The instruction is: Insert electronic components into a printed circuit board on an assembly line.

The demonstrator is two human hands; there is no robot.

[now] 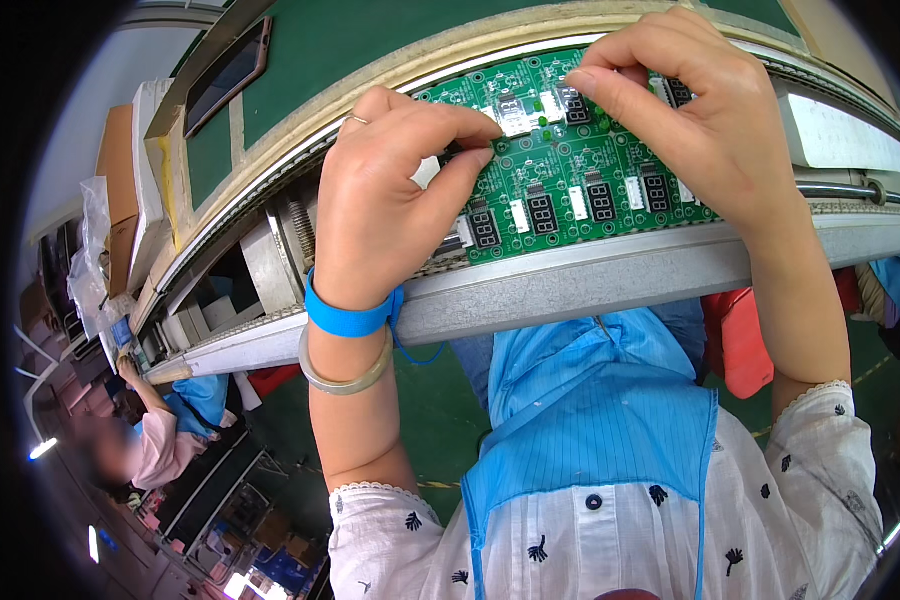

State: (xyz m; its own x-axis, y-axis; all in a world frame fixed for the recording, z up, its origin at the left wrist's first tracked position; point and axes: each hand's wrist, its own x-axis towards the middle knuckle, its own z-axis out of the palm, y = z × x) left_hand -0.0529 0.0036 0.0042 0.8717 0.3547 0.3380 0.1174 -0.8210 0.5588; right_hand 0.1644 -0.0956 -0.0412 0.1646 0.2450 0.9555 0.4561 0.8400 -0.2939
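A green circuit board panel (570, 185) with several small black digit displays and white connectors lies on the conveyor line in front of me. My left hand (385, 195) rests on the panel's left end, thumb and forefinger pinched at a small white part (515, 118) near the top. My right hand (685, 110) covers the panel's upper right, its fingers bent down onto the board by the same part. A blue wrist strap (345, 318) and a pale bangle (345, 380) sit on my left wrist.
A grey metal rail (610, 280) runs along the conveyor's near edge. Beyond the board lies the green belt (360, 45). Another person (155, 440) sits at the line to my far left, beside cardboard boxes (120, 190).
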